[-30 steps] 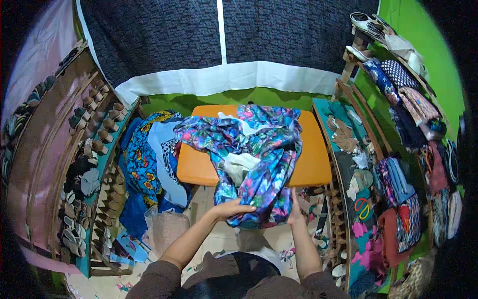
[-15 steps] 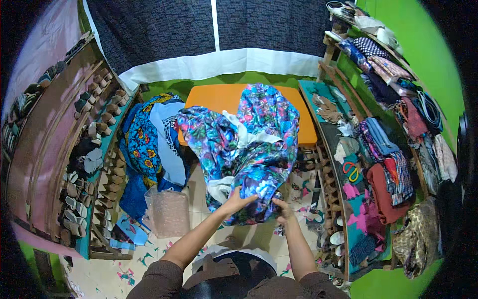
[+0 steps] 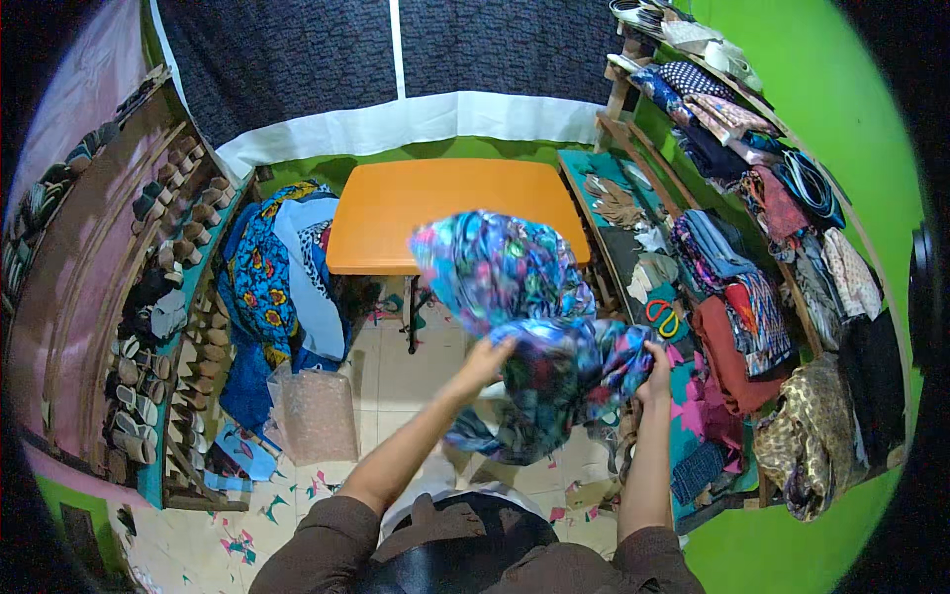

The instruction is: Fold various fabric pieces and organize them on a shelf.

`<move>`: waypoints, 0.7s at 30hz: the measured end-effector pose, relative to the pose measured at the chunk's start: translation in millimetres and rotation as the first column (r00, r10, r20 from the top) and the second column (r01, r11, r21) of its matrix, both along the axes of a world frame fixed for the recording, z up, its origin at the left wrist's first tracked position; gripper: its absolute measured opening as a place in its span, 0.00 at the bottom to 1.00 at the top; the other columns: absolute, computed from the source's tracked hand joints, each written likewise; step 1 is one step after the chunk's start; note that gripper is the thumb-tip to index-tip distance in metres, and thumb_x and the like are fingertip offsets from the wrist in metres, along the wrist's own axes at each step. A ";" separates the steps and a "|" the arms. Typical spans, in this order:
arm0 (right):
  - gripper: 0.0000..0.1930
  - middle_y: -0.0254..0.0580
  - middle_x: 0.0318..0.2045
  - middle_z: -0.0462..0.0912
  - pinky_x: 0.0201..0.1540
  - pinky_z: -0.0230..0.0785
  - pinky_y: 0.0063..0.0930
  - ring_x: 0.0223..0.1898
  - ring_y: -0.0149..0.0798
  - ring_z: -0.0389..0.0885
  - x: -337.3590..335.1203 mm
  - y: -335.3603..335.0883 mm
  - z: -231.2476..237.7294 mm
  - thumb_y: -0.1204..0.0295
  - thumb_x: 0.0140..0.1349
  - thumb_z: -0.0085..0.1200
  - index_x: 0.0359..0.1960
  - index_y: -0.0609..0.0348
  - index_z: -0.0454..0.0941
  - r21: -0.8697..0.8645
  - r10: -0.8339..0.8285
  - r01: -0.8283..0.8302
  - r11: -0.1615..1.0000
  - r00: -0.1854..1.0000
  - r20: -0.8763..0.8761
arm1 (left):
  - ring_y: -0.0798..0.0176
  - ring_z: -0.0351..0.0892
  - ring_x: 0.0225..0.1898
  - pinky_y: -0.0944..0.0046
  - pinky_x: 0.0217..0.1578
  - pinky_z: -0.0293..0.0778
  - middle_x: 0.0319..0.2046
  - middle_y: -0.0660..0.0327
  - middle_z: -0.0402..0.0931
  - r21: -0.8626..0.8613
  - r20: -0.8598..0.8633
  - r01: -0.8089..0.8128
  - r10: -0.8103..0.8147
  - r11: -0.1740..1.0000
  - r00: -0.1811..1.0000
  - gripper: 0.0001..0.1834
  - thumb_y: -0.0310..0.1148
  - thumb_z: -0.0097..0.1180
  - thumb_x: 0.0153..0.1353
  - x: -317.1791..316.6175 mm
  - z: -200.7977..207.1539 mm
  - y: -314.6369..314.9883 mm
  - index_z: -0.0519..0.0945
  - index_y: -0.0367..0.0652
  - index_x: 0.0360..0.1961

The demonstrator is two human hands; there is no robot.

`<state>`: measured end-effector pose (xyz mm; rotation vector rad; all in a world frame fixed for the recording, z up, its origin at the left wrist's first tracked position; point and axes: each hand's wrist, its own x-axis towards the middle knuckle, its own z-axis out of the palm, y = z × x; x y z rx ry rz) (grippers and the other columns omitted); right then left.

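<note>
A shiny floral cloth (image 3: 539,381) in blue, purple and pink hangs bunched in front of me, partly blurred by motion. At its left side my left hand (image 3: 487,360) is closed on a fold. My right hand (image 3: 653,374) grips the cloth's right end, higher and farther out. The upper part of the cloth billows over the front edge of an orange table (image 3: 445,198), while its lower part dangles above the tiled floor. Whether the cloth is a sewn garment I cannot tell.
Shelves of wooden shoe lasts (image 3: 208,351) line the left, beside a heap of patterned fabric (image 3: 262,272) and a clear plastic bag (image 3: 315,416). On the right, a teal shelf (image 3: 599,223) carries scraps and scissors (image 3: 663,318). Folded fabrics (image 3: 737,351) are stacked beyond. Floor scraps (image 3: 237,544) lie about.
The cloth has come off the orange table toward me and right, and is more bunched. My hands have moved up and apart, the right one swinging out to the right.
</note>
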<state>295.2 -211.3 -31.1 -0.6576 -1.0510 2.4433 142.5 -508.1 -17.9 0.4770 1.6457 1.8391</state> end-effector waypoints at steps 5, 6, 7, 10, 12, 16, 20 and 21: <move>0.08 0.39 0.34 0.80 0.45 0.70 0.32 0.36 0.38 0.79 -32.2 3.0 7.8 0.73 0.54 0.51 0.35 0.60 0.76 0.028 0.007 -0.005 1.000 0.997 -0.075 | 0.69 0.70 0.41 0.63 0.45 0.67 0.39 0.63 0.73 0.086 0.057 -0.355 0.351 0.931 0.935 0.14 0.40 0.39 0.66 -63.9 10.6 -80.0 0.72 0.44 0.44; 0.07 0.38 0.35 0.80 0.45 0.70 0.32 0.36 0.37 0.79 -44.4 -5.2 14.1 0.73 0.55 0.50 0.35 0.60 0.75 0.048 0.043 -0.040 0.998 0.997 -0.057 | 0.69 0.70 0.41 0.63 0.45 0.67 0.39 0.64 0.73 0.102 0.119 -0.408 0.396 0.907 0.911 0.13 0.40 0.39 0.66 -76.2 6.0 -99.2 0.72 0.45 0.42; 0.07 0.39 0.35 0.80 0.45 0.70 0.32 0.37 0.37 0.78 -47.2 -4.9 17.4 0.72 0.56 0.51 0.35 0.61 0.76 0.083 0.103 -0.100 0.992 0.994 -0.024 | 0.68 0.71 0.40 0.63 0.45 0.67 0.38 0.64 0.73 0.126 0.072 -0.429 0.423 0.894 0.903 0.13 0.40 0.39 0.66 -85.7 8.5 -113.7 0.72 0.45 0.41; 0.11 0.36 0.35 0.79 0.43 0.70 0.32 0.37 0.34 0.78 -67.4 -26.5 42.1 0.71 0.57 0.51 0.41 0.61 0.74 0.132 0.340 -0.359 0.924 0.929 0.143 | 0.66 0.73 0.37 0.66 0.42 0.69 0.37 0.63 0.74 0.231 0.169 -0.547 0.521 0.804 0.837 0.12 0.39 0.39 0.66 -114.4 9.3 -163.5 0.72 0.46 0.41; 0.13 0.34 0.35 0.79 0.40 0.70 0.30 0.35 0.33 0.78 -78.9 -42.5 71.6 0.69 0.58 0.50 0.43 0.60 0.73 0.358 0.327 -0.405 0.841 0.909 0.258 | 0.67 0.74 0.36 0.66 0.40 0.70 0.36 0.63 0.74 0.252 0.100 -0.605 0.602 0.755 0.792 0.12 0.39 0.40 0.66 -123.3 23.3 -182.7 0.71 0.44 0.41; 0.15 0.36 0.32 0.78 0.37 0.69 0.27 0.32 0.31 0.77 -98.0 -13.8 80.8 0.70 0.53 0.57 0.40 0.60 0.70 0.524 0.322 -0.391 0.757 0.920 0.221 | 0.71 0.71 0.35 0.68 0.39 0.67 0.32 0.66 0.72 0.251 -0.018 -0.705 0.732 0.663 0.681 0.10 0.37 0.40 0.65 -154.6 37.4 -235.0 0.72 0.45 0.38; 0.31 0.42 0.39 0.73 0.43 0.67 0.26 0.39 0.34 0.74 -113.7 15.5 74.2 0.71 0.46 0.64 0.51 0.63 0.63 0.696 0.134 -0.531 0.483 0.831 0.541 | 0.72 0.68 0.34 0.69 0.39 0.65 0.32 0.67 0.71 0.164 -0.188 -0.745 0.762 0.646 0.620 0.11 0.38 0.40 0.65 -181.5 53.1 -277.0 0.72 0.44 0.37; 0.36 0.44 0.41 0.72 0.45 0.67 0.26 0.43 0.35 0.72 -113.7 23.0 73.9 0.69 0.42 0.66 0.53 0.64 0.61 0.754 0.037 -0.523 0.397 0.830 0.557 | 0.72 0.68 0.33 0.69 0.38 0.65 0.31 0.67 0.71 0.183 -0.300 -0.777 0.787 0.602 0.539 0.12 0.38 0.39 0.65 -184.1 56.0 -275.7 0.72 0.43 0.36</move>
